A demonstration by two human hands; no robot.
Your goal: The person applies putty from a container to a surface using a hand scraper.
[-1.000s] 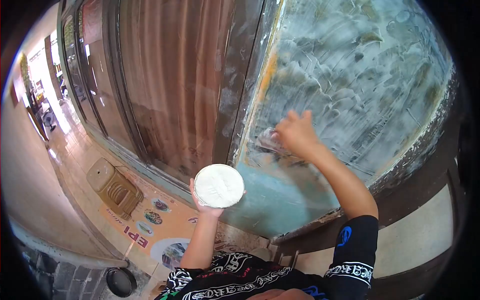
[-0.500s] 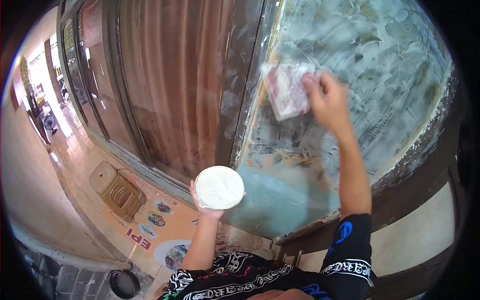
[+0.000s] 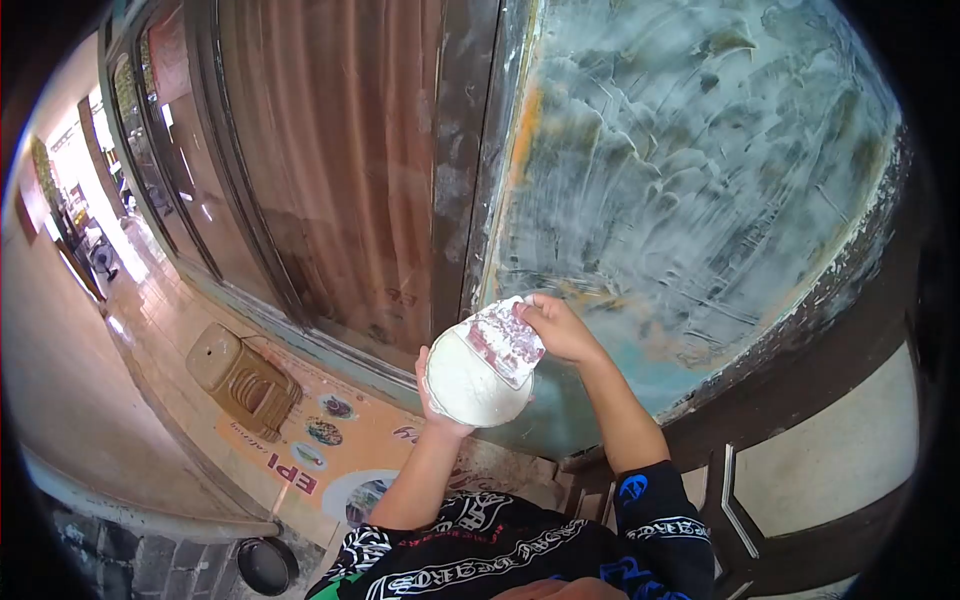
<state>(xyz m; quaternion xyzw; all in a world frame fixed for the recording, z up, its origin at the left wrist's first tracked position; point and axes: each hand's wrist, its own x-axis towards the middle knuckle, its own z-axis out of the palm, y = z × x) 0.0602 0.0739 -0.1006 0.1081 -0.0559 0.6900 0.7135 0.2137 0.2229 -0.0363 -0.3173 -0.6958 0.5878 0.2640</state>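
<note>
My left hand (image 3: 440, 412) is wrapped around a round container of white putty-like paste (image 3: 468, 390) and carries it from below and the side. In my right hand (image 3: 560, 330) is a flat, reddish rectangular spreader (image 3: 508, 342), pinched by one edge and smeared with white. The spreader lies over the upper right of the container, its lower edge at the paste. Beyond both hands rises a blue-green wall (image 3: 680, 180), streaked with greyish-white coats and orange-brown patches along its left and lower borders.
Left of the wall is a dark-framed glass panel with a brown curtain (image 3: 330, 170) behind it. A brown plastic stool (image 3: 245, 380) stands on the floor near a printed orange banner (image 3: 300, 440). A round black pan (image 3: 267, 566) sits lower left. Dark wooden framing (image 3: 790, 390) borders the right.
My right hand has come down and left from the wall, bringing the spreader onto the container. My left hand and the container have shifted slightly right in view.
</note>
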